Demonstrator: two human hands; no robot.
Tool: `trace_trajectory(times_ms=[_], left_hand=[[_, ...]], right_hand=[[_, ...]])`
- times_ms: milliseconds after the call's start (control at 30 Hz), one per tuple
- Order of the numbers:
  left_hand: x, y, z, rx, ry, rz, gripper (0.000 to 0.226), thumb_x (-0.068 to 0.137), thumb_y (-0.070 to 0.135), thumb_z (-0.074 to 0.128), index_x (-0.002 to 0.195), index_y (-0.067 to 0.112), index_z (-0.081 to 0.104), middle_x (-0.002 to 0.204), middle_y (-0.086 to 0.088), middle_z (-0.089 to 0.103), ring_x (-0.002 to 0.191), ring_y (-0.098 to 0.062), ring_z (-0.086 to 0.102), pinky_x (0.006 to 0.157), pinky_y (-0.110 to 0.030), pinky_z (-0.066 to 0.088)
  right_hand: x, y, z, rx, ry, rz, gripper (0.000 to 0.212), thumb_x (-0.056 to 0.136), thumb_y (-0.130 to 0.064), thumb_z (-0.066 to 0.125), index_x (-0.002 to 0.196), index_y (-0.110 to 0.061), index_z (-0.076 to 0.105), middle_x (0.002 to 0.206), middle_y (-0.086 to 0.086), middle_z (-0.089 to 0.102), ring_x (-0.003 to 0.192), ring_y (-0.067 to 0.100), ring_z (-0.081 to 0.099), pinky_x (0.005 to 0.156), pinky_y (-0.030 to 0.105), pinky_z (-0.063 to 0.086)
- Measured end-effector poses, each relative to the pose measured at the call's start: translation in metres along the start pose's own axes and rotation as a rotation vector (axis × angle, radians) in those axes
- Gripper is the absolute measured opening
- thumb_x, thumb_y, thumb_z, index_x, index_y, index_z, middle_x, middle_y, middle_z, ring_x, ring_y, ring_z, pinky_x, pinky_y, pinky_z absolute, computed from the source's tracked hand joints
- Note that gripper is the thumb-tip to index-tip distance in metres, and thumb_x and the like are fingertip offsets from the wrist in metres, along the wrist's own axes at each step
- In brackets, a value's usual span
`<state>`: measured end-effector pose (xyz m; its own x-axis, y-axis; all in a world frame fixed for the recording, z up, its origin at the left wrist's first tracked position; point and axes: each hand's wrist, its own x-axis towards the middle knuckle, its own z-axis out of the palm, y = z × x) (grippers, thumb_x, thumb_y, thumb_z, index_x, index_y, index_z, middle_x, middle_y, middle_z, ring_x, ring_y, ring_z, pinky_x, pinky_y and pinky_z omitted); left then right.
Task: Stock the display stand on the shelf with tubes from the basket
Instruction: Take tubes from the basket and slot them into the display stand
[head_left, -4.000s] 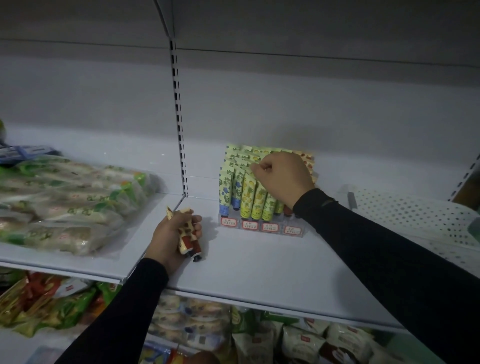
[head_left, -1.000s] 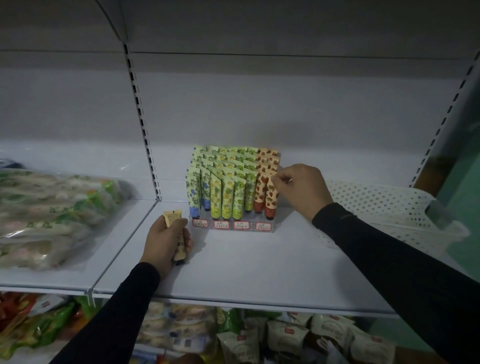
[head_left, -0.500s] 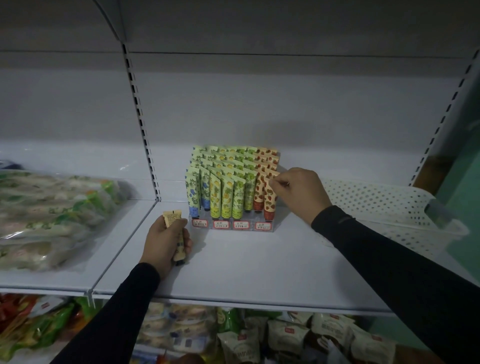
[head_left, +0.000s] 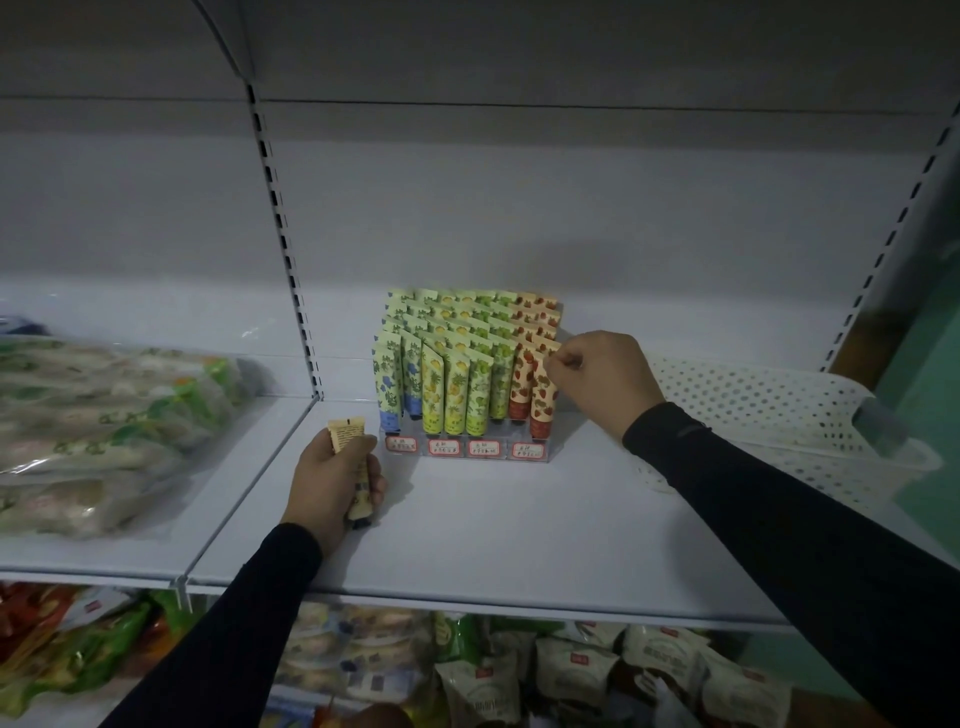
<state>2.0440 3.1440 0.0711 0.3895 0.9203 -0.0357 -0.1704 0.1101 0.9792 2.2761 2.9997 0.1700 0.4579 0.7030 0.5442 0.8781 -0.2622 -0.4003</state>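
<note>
One light, soft tube (head_left: 352, 470) is gripped around its body by the left hand (head_left: 332, 480), left of the display stand (head_left: 467, 448); the right hand (head_left: 602, 382) pinches a red tube (head_left: 542, 400) by its stiff top edge.

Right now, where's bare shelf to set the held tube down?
Bare shelf lies in front of the display stand, between left hand and right sleeve. Crowded: snack bags left, basket right.

Two bare hands, left hand (head_left: 332, 480) and right hand (head_left: 602, 382), without rings, watch or gloves. Long, close-fitting black fabric sleeves (head_left: 789, 519) down both arms, ending snugly at the wrists. Faint raised seam across the right cuff. No logos or other markings visible.
</note>
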Motion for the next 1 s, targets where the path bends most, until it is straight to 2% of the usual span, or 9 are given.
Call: trace_trajectory(times_ms=[333, 833, 1000], left_hand=[[-0.0011, 0.0003, 0.0005, 0.017, 0.000, 0.002, 0.010, 0.097, 0.011, 0.054, 0.088, 0.010, 0.048, 0.059, -0.011, 0.055, 0.041, -0.022, 0.049, 0.040, -0.026, 0.041], [-0.0023, 0.0019, -0.0008, 0.032, 0.005, 0.019, 0.012, 0.097, 0.010, 0.055, 0.086, 0.011, 0.049, 0.059, -0.011, 0.055, 0.043, -0.023, 0.049, 0.041, -0.027, 0.042], [-0.0043, 0.0039, -0.0003, 0.020, -0.012, 0.000, 0.009, 0.098, 0.014, 0.052, 0.090, 0.013, 0.050, 0.057, -0.009, 0.055, 0.044, -0.023, 0.049, 0.043, -0.027, 0.041]], right_hand=[[-0.0014, 0.0040, 0.0022, 0.017, 0.031, 0.009, 0.026, 0.088, -0.020, 0.062, 0.073, -0.001, 0.071, 0.073, 0.012, 0.069, 0.073, 0.026, 0.063, 0.071, 0.039, 0.052], [0.0027, -0.0001, 0.0028, -0.052, -0.004, 0.034, 0.026, 0.089, -0.023, 0.060, 0.078, -0.004, 0.074, 0.078, 0.009, 0.070, 0.076, 0.023, 0.063, 0.070, 0.032, 0.051], [0.0014, -0.0002, 0.0014, -0.049, -0.007, 0.032, 0.030, 0.091, -0.028, 0.060, 0.078, -0.005, 0.074, 0.077, 0.009, 0.071, 0.075, 0.023, 0.064, 0.072, 0.036, 0.053]])
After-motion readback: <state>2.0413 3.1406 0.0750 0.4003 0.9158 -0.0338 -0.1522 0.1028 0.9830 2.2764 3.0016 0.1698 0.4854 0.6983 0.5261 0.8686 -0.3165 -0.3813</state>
